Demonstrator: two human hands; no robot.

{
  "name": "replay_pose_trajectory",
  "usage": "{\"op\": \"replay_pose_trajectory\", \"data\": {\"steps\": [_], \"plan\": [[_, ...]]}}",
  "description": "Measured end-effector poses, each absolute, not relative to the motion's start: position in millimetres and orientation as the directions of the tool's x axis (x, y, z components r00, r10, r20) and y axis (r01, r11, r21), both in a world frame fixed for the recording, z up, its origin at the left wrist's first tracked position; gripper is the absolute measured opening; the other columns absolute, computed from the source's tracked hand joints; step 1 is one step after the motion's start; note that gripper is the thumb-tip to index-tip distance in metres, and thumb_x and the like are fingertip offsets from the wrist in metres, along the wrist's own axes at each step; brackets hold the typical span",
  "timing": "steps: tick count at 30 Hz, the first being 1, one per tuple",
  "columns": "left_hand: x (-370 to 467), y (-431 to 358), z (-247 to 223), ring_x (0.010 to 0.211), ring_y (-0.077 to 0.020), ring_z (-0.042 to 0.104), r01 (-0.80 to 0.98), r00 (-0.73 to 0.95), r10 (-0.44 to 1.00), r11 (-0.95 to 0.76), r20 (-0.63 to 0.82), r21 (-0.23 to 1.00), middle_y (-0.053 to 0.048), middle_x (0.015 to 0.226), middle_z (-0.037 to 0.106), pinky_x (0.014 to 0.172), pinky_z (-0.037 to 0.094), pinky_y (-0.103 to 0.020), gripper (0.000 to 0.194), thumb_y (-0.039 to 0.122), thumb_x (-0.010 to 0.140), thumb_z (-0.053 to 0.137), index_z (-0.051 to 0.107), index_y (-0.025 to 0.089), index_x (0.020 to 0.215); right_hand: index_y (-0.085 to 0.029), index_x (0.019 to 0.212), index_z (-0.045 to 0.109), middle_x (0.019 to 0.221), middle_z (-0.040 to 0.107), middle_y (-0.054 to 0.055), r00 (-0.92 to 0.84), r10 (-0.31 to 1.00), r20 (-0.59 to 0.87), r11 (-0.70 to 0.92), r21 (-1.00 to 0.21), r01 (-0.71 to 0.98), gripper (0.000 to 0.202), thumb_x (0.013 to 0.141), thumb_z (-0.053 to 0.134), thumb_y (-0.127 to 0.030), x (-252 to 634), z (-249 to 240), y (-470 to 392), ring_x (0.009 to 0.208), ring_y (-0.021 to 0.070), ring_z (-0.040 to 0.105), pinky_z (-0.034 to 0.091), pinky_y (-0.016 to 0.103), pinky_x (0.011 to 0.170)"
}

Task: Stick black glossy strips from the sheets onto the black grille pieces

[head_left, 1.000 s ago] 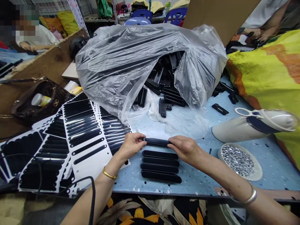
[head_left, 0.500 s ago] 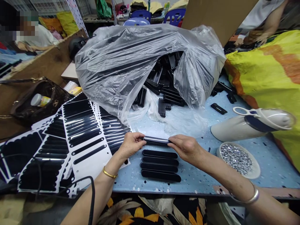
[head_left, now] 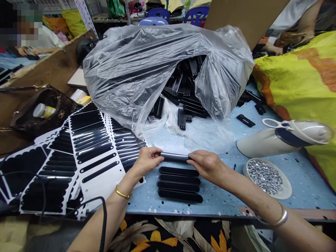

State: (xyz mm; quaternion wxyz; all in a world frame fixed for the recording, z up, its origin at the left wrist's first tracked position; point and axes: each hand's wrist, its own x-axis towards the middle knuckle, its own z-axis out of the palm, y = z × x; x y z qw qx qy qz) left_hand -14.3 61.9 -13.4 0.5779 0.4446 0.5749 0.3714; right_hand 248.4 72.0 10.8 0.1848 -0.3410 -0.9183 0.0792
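Observation:
A narrow, glossy black strip-shaped piece is held level between both hands, just above the blue table. My left hand pinches its left end between thumb and fingers. At the right end, my right hand is closed on it in the same way. Several long black pieces with rounded ends lie in a neat row on the table right below. To the left of my left hand, white backing sheets of black stickers overlap one another, one of them partly peeled.
A big clear plastic bag spills black plastic parts behind my hands. On the right are a white bowl of small metal pieces, a tilted pale bottle and a yellow sack. A brown handbag sits left. Two people work farther back.
Both hands keep their hold on the black piece and have barely moved. The view has shifted very slightly. At the back right, the other person's hands have moved.

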Motion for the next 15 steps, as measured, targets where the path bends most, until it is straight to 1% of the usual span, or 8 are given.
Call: {"op": "replay_pose_trajectory", "data": {"steps": [6,11,15], "plan": [[-14.4,61.1,-12.8,0.042,-0.0102,0.056,0.096,0.055,0.943,0.323,-0.329,0.941,0.005,0.049,0.062,0.046,0.043,-0.020,0.019,0.008,0.064,0.074,0.077,0.013,0.081,-0.017,0.082,0.070,0.080,0.072,0.011,-0.723,0.638,0.266,0.770,-0.226,0.597,0.024,0.099,0.052,-0.022,247.6,10.8,73.0,0.068,0.0213,0.067,0.055,0.032,0.062],[-14.3,61.8,-11.2,0.043,-0.0106,0.057,0.117,0.077,0.942,0.317,-0.327,0.941,0.005,0.048,0.062,0.047,0.045,-0.020,0.018,0.008,0.066,0.073,0.076,0.012,0.083,-0.016,0.084,0.070,0.081,0.071,0.012,-0.728,0.629,0.273,0.777,-0.225,0.587,0.024,0.099,0.052,-0.022,247.5,11.4,72.7,0.068,0.0213,0.066,0.054,0.032,0.062],[-14.6,62.4,-9.7,0.043,-0.0103,0.057,0.131,0.075,0.942,0.315,-0.326,0.940,0.006,0.048,0.061,0.047,0.045,-0.020,0.018,0.007,0.066,0.073,0.076,0.012,0.084,-0.015,0.081,0.069,0.080,0.070,0.013,-0.721,0.633,0.282,0.774,-0.212,0.597,0.026,0.099,0.051,-0.021,246.4,9.9,71.3,0.067,0.0219,0.066,0.053,0.032,0.061]]}}
